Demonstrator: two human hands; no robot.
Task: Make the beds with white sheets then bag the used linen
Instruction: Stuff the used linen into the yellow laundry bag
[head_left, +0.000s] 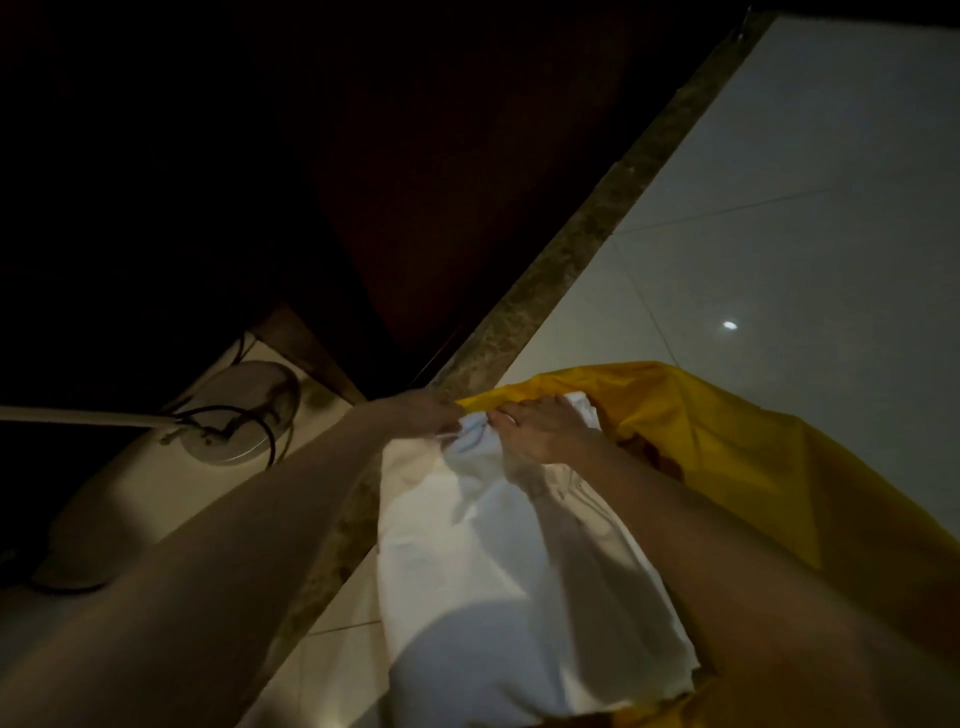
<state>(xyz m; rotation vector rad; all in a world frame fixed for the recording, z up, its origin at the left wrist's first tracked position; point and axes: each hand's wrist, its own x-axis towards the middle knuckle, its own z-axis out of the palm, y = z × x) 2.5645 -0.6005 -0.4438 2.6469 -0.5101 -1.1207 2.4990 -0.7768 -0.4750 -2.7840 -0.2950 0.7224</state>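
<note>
Item: white linen (498, 561), bunched at the yellow bag (727, 447) mouth on the tiled floor (779, 182) beside the stone edging (566, 260). My left hand (421, 413) and right hand (540, 431) both pinch it. I judge it best to feed it in small gathers.

No readable text, labels, brands or nos. anywhere; frame is dim and all surfaces look plain, unmarked.

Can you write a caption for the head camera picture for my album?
Both hands, left hand and right hand, grip bunched white linen at the mouth of a yellow bag on the tiled floor.
</note>
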